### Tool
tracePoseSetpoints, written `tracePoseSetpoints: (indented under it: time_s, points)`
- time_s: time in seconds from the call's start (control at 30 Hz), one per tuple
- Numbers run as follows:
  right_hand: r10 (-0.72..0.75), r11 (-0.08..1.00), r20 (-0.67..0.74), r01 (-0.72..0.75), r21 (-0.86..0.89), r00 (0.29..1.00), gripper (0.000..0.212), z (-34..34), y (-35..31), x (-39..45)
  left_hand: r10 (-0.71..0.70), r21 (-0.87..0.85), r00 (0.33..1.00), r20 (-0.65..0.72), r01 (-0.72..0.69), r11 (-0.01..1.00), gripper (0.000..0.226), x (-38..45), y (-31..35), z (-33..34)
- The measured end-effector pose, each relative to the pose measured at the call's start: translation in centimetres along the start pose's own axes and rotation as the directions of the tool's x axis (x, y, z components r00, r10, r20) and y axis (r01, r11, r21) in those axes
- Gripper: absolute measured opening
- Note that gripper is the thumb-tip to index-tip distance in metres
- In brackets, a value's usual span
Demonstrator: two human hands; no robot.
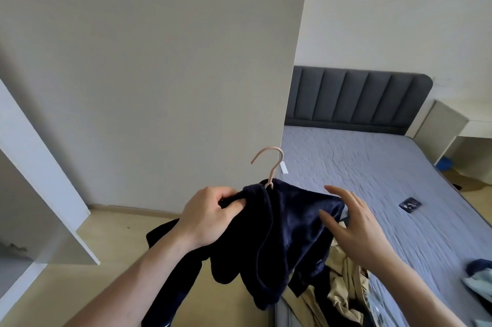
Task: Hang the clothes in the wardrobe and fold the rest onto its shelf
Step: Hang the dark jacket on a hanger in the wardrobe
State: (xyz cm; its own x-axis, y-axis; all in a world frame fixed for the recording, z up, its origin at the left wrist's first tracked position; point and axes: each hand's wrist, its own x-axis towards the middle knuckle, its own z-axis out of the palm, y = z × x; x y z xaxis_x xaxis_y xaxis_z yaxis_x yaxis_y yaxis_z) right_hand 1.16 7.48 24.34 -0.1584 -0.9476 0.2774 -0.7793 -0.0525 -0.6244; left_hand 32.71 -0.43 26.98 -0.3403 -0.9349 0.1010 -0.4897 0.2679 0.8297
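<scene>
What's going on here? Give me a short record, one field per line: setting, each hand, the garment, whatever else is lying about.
setting: bedroom, bed beside a white panel
left hand: grips the navy garment at its collar
right hand: open, fingers touching the garment's shoulder
hanger: beige, hook sticking up out of the collar
on bed: tan clothes, small dark object
</scene>
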Motion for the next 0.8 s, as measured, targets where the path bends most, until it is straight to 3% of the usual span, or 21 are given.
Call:
tracePoseSetpoints:
  time_s: [0.33,0.43,0.57,0.8]
  points:
    - [-0.075,0.996,0.14,0.079,-0.029,0.987,0.011,-0.5,3.5,3.9,-0.072,-0.094,0.996,-0.051,0.067,0.993,0.043,0.7,-0.2,0.4]
    - [-0.086,0.996,0.201,0.084,0.02,0.976,0.021,-0.4,4.3,5.1,-0.074,-0.048,0.994,-0.083,0.071,0.996,0.041,1.2,0.2,0.7]
    - [-0.134,0.982,0.301,0.085,0.171,0.944,0.02,0.2,3.2,6.2,-0.119,0.028,0.978,-0.17,0.125,0.992,0.048,1.7,0.2,-0.2]
    - [-0.17,0.94,0.368,0.039,0.338,0.914,0.024,3.6,-0.4,8.4,-0.121,0.157,0.906,-0.405,0.199,0.967,0.022,0.9,0.2,-1.9]
